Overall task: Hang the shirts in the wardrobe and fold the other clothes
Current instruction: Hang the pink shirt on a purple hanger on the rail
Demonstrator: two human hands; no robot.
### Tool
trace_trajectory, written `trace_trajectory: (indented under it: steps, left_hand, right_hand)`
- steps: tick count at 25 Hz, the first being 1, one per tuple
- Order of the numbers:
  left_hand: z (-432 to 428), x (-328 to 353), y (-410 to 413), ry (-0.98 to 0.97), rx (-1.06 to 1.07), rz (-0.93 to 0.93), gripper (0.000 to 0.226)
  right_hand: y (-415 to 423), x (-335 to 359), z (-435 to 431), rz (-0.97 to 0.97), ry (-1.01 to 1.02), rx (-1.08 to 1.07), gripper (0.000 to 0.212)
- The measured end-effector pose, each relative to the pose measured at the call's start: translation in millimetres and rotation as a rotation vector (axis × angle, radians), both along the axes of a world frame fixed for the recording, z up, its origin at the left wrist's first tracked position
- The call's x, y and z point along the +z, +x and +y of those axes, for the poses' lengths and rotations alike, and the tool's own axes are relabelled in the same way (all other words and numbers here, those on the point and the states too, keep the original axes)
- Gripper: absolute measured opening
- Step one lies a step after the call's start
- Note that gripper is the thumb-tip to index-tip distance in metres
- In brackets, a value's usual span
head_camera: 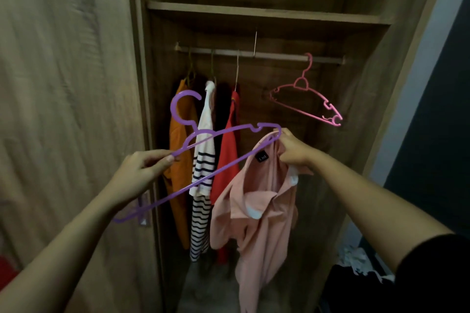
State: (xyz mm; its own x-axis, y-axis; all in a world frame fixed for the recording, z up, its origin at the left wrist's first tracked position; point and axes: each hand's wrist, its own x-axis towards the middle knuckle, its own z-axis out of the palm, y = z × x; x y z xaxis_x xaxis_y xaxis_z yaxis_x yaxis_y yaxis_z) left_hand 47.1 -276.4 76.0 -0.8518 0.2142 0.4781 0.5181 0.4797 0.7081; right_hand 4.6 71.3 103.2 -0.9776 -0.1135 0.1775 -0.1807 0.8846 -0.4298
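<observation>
Head view: your left hand [142,170] pinches the purple hanger [174,108], tilted so its tip enters the pink shirt [259,211], whose collar your right hand [292,147] grips.

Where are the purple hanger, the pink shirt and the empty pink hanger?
purple hanger [165,195]: head view, on its lower bar.
pink shirt [274,231]: head view, on the front cloth below the collar.
empty pink hanger [305,112]: head view, on its lower bar.
</observation>
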Motion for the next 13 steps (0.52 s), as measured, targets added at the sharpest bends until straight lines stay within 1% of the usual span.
trace_trajectory:
  steps: [3,5,6,7,9,10,11,12,13]
  left_hand:
    - [-5,13,12,-0.064,0.039,0.043,0.028]
    - [-8,18,16,-0.146,0.035,0.078,0.038]
    - [-7,17,15,-0.195,0.018,0.09,0.039]
    - [-2,14,12,-0.221,0.001,0.103,0.036]
    - [17,5,3,-0.205,-0.032,0.119,0.019]
    - [29,-1,-3,-0.208,-0.041,0.137,0.016]
    - [41,-7,-6,-0.218,-0.032,0.167,0.025]
    - [51,-16,-10,-0.179,-0.017,0.186,0.031]
    - [58,-23,-13,-0.078,-0.009,0.174,0.028]
  right_hand:
    - [6,12,-5,-0.014,-0.077,-0.015,0.059]
    - [9,18,-5,0.003,-0.055,-0.003,0.061]
    - [10,20,-7,0.017,-0.03,0.007,0.062]
    - [12,21,-11,0.03,-0.002,0.027,0.064]
    - [16,24,-33,0.045,0.045,0.104,0.066]
    - [18,28,-48,0.055,0.044,0.164,0.064]
    - [21,32,-64,0.065,0.031,0.223,0.062]
    - [23,35,-78,0.065,0.023,0.288,0.059]
    - [25,37,-86,0.102,0.065,0.356,0.055]
